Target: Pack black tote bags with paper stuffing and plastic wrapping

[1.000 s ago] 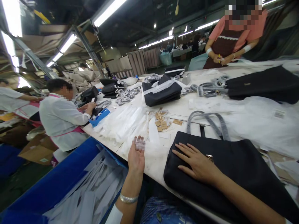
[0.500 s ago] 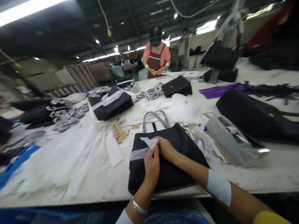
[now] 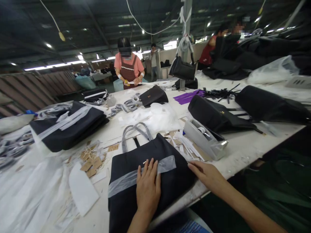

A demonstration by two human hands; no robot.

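Note:
A black handbag (image 3: 167, 191) lies flat in front of me at the table's front edge, its two wrapped grey handles (image 3: 137, 127) pointing away. Across its front runs a translucent whitish strip (image 3: 126, 182). My left hand (image 3: 147, 191) rests on the bag and the strip, fingers stretched out, just below a small gold-coloured mark. At the bag's right edge, my right hand (image 3: 202, 171) has its fingertips closed on the black material; part of this grip is hidden.
A grey tape dispenser (image 3: 205, 137) stands right of the bag, by white paper strips (image 3: 188, 145). Brown tags (image 3: 92, 161) and thin white sheets (image 3: 36, 187) lie left. More black bags (image 3: 68, 126) sit around the white table (image 3: 243, 152). A co-worker (image 3: 128, 66) stands across it.
My hands have parted from the small white piece they pinched together. The left now lies flat on the bag; the right is at its right edge. The view has swung right.

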